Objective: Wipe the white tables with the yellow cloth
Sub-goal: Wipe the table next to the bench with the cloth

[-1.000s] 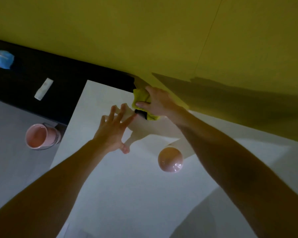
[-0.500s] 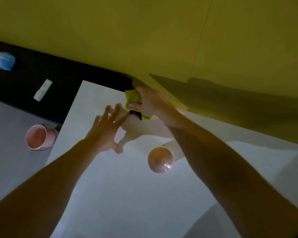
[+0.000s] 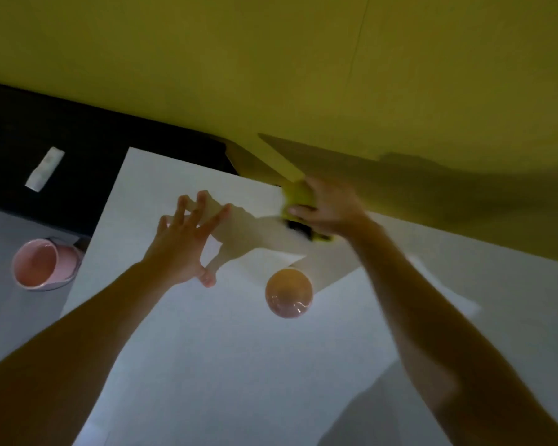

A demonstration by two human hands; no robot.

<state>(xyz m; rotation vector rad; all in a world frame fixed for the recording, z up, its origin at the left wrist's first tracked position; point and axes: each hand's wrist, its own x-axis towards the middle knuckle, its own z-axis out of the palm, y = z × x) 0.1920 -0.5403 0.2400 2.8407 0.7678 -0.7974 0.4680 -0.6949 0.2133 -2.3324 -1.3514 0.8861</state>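
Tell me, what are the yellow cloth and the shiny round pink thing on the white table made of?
The yellow cloth: soft matte fabric, probably; it bunches up in the right hand. The round pink thing: hard and glossy, with bright glints; glazed ceramic or plastic, the dim picture leaves that open.

A smooth, flat white table (image 3: 207, 349) is seen from above, its far edge set against a yellow wall (image 3: 271, 75). A small, bunched yellow cloth (image 3: 298, 196) is pressed onto the table at that far edge, touching the wall. It is gripped from above by the right hand (image 3: 329, 210), so only its left part and a strip under the palm are shown. A dark patch is seen at its near edge.
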